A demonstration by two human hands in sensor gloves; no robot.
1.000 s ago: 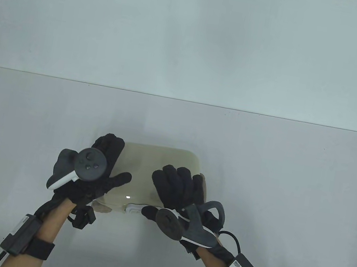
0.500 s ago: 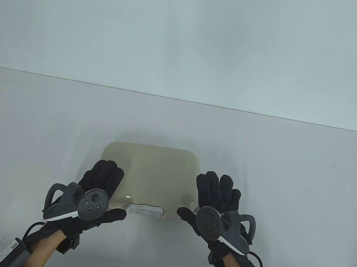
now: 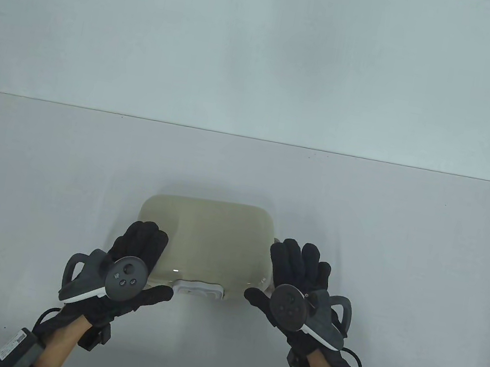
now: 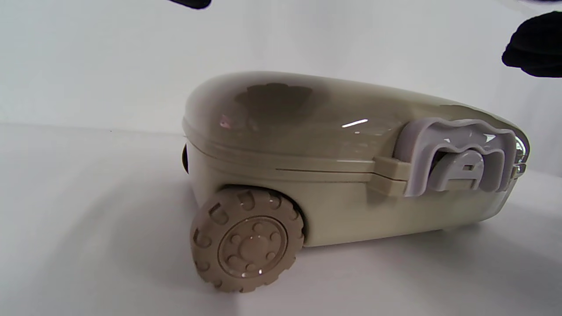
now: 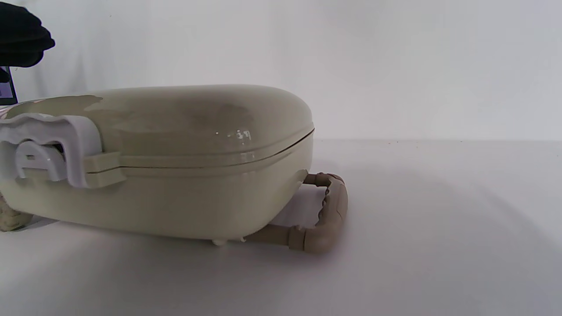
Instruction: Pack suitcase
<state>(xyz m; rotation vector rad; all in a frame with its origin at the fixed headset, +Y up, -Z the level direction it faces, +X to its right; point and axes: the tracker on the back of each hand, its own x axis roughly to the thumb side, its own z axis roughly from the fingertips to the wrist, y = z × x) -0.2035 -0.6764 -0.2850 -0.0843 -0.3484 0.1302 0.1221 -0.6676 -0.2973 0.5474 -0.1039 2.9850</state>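
Note:
A small beige toy suitcase (image 3: 210,238) lies flat on the table with its lid closed and its white latch (image 3: 199,288) facing me. The left wrist view shows the suitcase (image 4: 333,162), a wheel (image 4: 246,240) and the latch (image 4: 461,156). The right wrist view shows the suitcase (image 5: 184,162) and its pull handle (image 5: 325,215) lying on the table. My left hand (image 3: 138,259) is open with fingers spread, over the suitcase's near left corner. My right hand (image 3: 296,272) is open by the near right corner. Neither hand holds anything.
The white table (image 3: 406,229) runs back to a white wall (image 3: 266,55). Nothing else stands on it.
Both hands have come off the lid and latch and drawn back and apart to the suitcase's near corners. In the last half second they hardly moved. The suitcase stays put.

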